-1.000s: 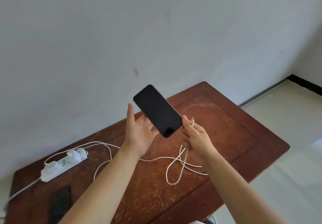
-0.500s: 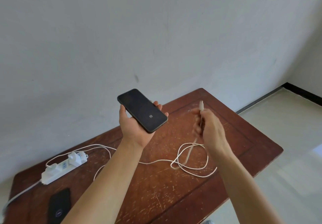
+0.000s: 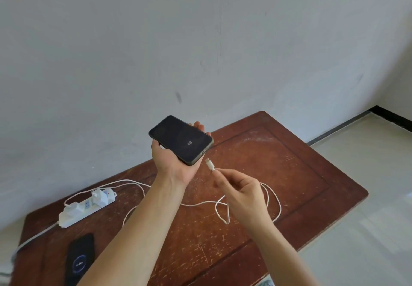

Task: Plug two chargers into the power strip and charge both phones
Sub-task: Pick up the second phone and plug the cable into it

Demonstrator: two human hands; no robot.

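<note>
Head view is showing both white chargers (image 3: 99,196) sitting in the white power strip (image 3: 85,207) and one black phone (image 3: 80,257) charging on the scratched brown wooden bench (image 3: 301,174). My left hand (image 3: 172,161) is cradling the second dark phone (image 3: 181,139) while my right hand's (image 3: 242,193) fingers (image 3: 220,180) are pinching the white cable plug (image 3: 209,164) just beside its port, not yet inserted.

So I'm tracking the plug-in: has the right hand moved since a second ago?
Yes. The right hand dropped toward the table, and its connector now points at the phone.

Power strip (image 3: 87,207) lies left on table (image 3: 289,174), phone (image 3: 80,256) before it.
</note>
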